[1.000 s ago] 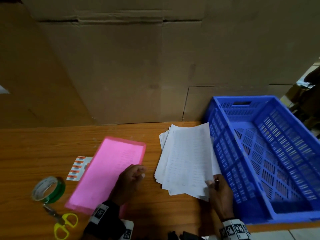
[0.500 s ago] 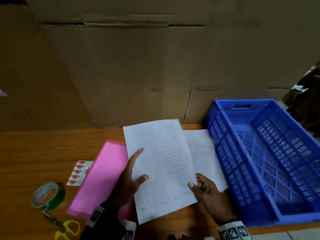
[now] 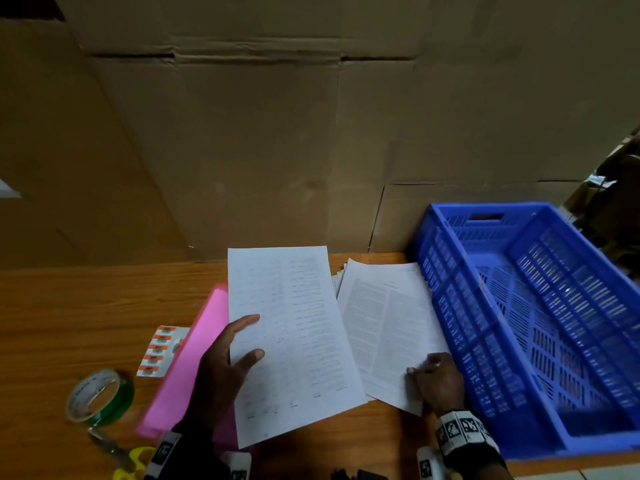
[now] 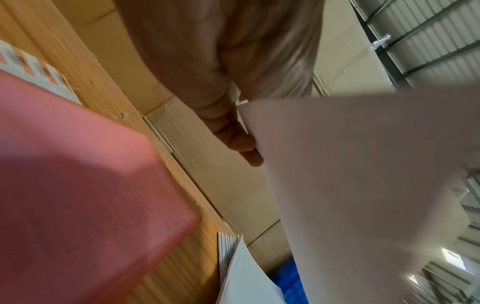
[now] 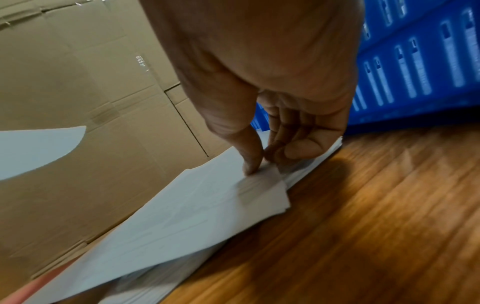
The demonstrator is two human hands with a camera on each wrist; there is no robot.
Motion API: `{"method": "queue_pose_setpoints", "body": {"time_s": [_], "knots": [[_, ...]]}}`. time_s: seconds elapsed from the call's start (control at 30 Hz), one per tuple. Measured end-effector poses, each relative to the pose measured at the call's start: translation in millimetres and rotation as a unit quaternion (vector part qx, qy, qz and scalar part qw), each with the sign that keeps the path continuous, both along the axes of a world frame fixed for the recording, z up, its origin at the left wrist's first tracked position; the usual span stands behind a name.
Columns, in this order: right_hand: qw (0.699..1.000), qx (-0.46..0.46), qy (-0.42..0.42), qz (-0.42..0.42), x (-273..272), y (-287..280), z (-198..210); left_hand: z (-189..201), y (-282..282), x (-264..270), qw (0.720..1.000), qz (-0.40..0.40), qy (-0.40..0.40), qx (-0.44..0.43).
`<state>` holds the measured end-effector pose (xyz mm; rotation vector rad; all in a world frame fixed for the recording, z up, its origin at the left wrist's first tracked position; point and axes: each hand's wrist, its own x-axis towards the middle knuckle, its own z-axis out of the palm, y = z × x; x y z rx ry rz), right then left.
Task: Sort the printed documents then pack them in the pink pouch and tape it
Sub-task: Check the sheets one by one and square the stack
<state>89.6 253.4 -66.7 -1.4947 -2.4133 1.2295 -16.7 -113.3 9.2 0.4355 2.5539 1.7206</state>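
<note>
One sheet (image 3: 294, 341) has now moved into the left hand (image 3: 221, 372), which grips it above the pink pouch (image 3: 194, 362), while the right hand (image 3: 438, 382) fingers pinch the next page of the stack (image 3: 391, 327), so sorting continues.

The head view is dimly lit and bowed at its edges. Both wrist views are blurred, the pouch (image 4: 78, 185) worst. A hand shadow is cast on the bench (image 5: 363, 205).

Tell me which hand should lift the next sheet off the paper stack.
Probably the right hand: its fingers already pinch the near corner of the paper stack beside the blue crate. The left hand holds a loose sheet.
</note>
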Motion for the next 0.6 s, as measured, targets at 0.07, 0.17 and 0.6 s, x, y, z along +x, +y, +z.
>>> {"method": "queue_pose_setpoints", "body": {"time_s": [0.07,0.17,0.6], "knots": [[1.000,0.001,-0.007,-0.006,0,-1,0,-1,-5,1,1.000,0.009,-0.002,-0.002],[0.997,0.037,-0.059,0.024,-6,-3,-4,-5,-11,0,1.000,0.018,-0.004,-0.001],[0.998,0.033,0.057,-0.006,6,0,11,-10,-9,3,1.000,0.020,-0.011,0.007]]}}
